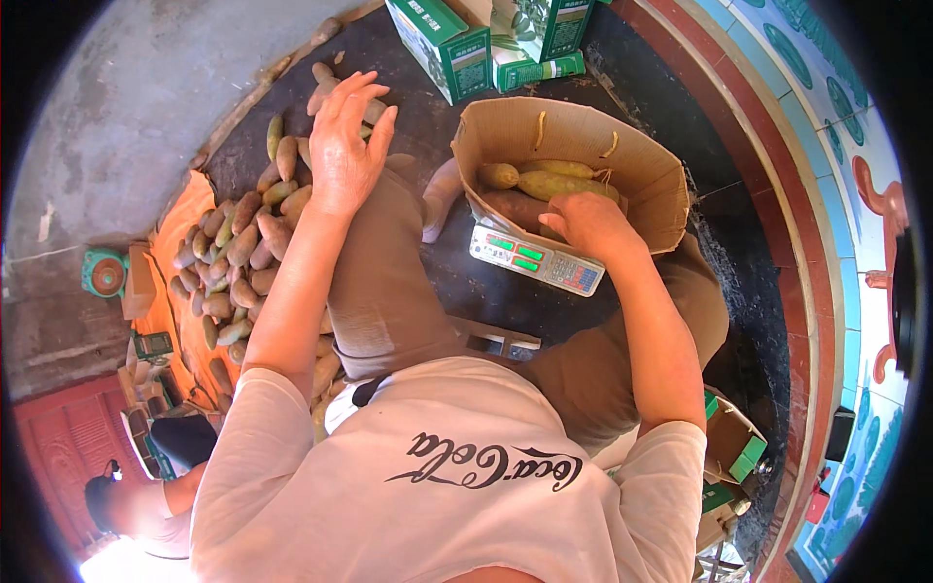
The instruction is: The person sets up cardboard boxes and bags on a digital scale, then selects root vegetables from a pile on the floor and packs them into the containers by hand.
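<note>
My right hand reaches over the near edge of an open cardboard box with yellow cord handles. Its fingers curl down onto a reddish-brown radish-like root, the fingertips partly hidden. Behind it in the box lie yellow-green roots of the same long shape. The box rests on a digital scale with lit green displays and a keypad. My left hand is open and holds nothing, raised near a few loose tan roots on the dark floor.
A large heap of brown and green roots lies left of my leg on an orange sheet. Green printed cartons stand beyond the box. A tiled wall curves along the right. Another person works at the lower left.
</note>
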### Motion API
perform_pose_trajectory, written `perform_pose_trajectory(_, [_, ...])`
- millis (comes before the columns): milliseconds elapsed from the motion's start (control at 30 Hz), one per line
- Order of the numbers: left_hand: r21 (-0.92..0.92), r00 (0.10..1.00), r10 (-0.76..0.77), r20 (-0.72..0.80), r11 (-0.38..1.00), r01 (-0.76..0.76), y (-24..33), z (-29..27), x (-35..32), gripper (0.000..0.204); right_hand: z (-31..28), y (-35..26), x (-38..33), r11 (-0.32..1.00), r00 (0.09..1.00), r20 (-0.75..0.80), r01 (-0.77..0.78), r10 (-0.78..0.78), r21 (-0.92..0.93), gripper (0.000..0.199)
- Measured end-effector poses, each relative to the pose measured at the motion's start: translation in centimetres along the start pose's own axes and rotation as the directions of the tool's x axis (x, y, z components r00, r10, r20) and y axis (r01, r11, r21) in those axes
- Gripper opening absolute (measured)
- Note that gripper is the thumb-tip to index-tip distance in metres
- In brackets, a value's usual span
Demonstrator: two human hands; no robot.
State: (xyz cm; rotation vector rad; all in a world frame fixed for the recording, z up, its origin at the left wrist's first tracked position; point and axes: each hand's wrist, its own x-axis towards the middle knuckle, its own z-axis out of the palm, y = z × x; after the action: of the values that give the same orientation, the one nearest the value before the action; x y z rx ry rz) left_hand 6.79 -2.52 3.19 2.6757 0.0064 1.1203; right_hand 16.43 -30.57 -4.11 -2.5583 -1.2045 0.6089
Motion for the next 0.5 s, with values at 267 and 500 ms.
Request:
perform_pose_trajectory(267, [0.061,1.0,-0.01,0.014,0.998,0.009,-0.82,-0.38,-0.58,0.019,0.31,0.03,0.16,0.999,1.0,0.01,-0.002,0.002,-0.041,0.028])
perform_pose_trajectory(500, [0.046,1.0,-0.006,0.005,0.999,0.006,-1.05,-0.45,-0.78,0.018,0.7,0.14,0.48,0.999,1.0,-0.014,0.012,-0.013,-0.046,0.027])
